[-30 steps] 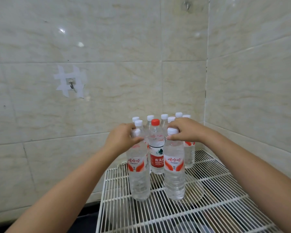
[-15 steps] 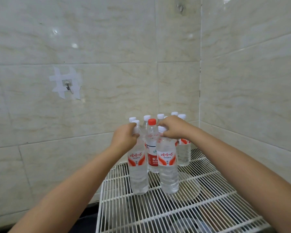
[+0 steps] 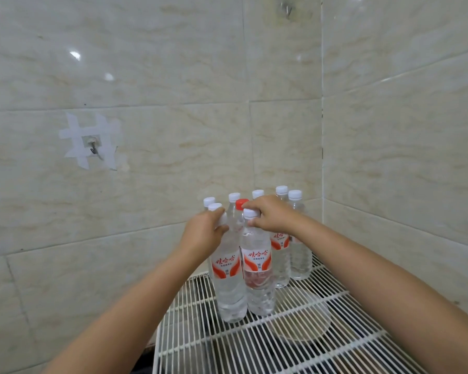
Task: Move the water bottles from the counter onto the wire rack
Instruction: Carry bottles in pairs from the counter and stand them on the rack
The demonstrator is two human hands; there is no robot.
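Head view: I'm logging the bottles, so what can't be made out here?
- Red-capped bottle: label hidden behind the front bottles and right hand.
- Left front bottle: neck covered by left hand.
- Wire rack: near side cut off by the bottom edge.
- Counter: out of frame.

Two bare forearms enter from the frame's lower corners, ending in the left hand and right hand. No sleeves show; rings or watches, as far as visible, neither.
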